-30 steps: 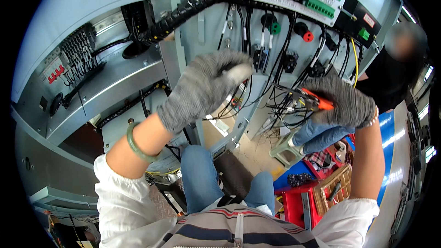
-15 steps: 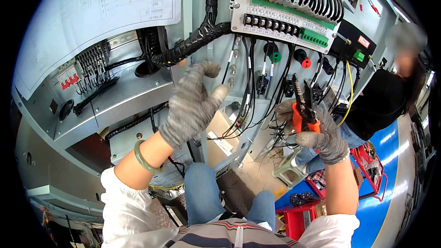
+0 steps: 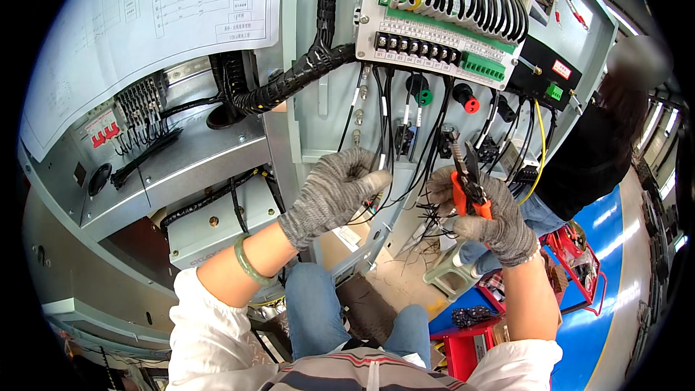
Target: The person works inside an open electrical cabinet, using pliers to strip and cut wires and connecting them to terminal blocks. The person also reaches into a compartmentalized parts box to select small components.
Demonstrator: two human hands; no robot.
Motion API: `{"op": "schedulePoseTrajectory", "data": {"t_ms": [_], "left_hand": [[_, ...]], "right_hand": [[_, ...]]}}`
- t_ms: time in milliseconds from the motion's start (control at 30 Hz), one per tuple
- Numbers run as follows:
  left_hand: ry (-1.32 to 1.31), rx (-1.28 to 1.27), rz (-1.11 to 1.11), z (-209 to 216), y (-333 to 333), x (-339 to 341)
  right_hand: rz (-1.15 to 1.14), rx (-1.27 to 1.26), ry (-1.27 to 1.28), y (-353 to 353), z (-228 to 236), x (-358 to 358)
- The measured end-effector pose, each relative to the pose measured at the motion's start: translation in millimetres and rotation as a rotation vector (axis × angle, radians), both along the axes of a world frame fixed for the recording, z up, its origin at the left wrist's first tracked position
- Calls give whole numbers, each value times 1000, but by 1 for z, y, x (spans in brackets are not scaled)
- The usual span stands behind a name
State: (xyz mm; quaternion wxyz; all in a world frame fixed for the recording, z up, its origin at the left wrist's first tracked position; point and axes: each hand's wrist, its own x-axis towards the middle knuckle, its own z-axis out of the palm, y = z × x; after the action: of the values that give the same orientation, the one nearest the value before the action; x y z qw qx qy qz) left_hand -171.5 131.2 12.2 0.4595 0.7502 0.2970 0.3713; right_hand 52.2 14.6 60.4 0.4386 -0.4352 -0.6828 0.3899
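While curling the right hand [image 3: 499, 221] round the orange handles [image 3: 459, 192] of probably stiff pliers [image 3: 473, 188] right of centre—likely the best hold—bunching the left hand [image 3: 334, 194] nearly closed beside black wires [image 3: 389, 112], leaving any pinch unclear.

Fine print in columns and ruled boxes stands on the large white sheet [image 3: 152, 36] at upper left, while the white board [image 3: 370, 1] at the top carries a strip of tiny lettering under its long green connector [image 3: 449, 24] and a row of small numbers below its black screw row [image 3: 418, 47]. The black box [image 3: 532, 65] to the right bears a white label [image 3: 561, 69] with red print, too small to make out. Any marks on the white sleeves [image 3: 353, 101] of the black wires [image 3: 392, 101] are likewise unreadable.
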Motion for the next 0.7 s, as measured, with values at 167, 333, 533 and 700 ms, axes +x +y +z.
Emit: {"op": "schedulePoseTrajectory", "data": {"t_ms": [167,333,533,700], "left_hand": [[82,277,164,11,-19,-5],[202,487,194,3,-14,-7],[330,868,301,8,-8,-5],[-23,288,126,16,-2,6]], "right_hand": [[-6,-46,78,-4,-2,3],[16,-39,59,1,-8,3],[-11,-42,69,-1,-6,2],[-12,-53,37,0,-3,1]]}}
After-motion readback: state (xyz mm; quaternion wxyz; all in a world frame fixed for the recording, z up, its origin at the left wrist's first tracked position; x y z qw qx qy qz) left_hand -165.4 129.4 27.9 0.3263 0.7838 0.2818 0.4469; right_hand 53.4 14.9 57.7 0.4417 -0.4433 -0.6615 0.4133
